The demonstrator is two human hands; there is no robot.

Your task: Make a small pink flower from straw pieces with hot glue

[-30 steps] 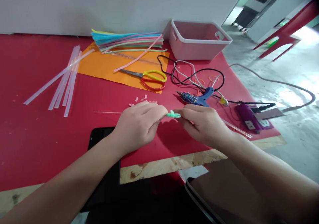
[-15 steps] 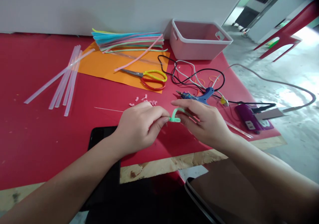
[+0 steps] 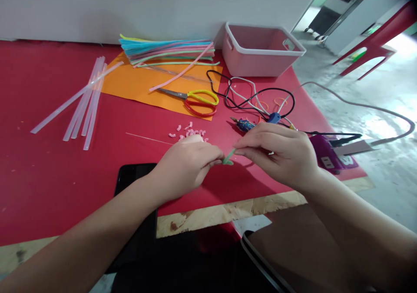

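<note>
Between my hands is a green pipe cleaner, bent at its left part. My left hand pinches that bent part between thumb and forefinger. A thin wire or stem runs out to the left behind this hand. With closed fingertips, my right hand grips the other stretch of the pipe cleaner, slanting up to the right. Small pink cut pieces lie on the red tabletop just beyond my left hand. Behind my right hand, partly covered by it, rests a blue glue gun.
Scissors lie on an orange sheet beneath a bundle of pipe cleaners. Clear glue sticks are at left, a pink basket at back right. Cables lead to a purple power strip. A black phone overlaps the front edge.
My right hand has moved right and its fingers have closed to a pinch. The pipe cleaner's loop has been drawn into a straighter slant. My left hand holds on, almost unmoved.
</note>
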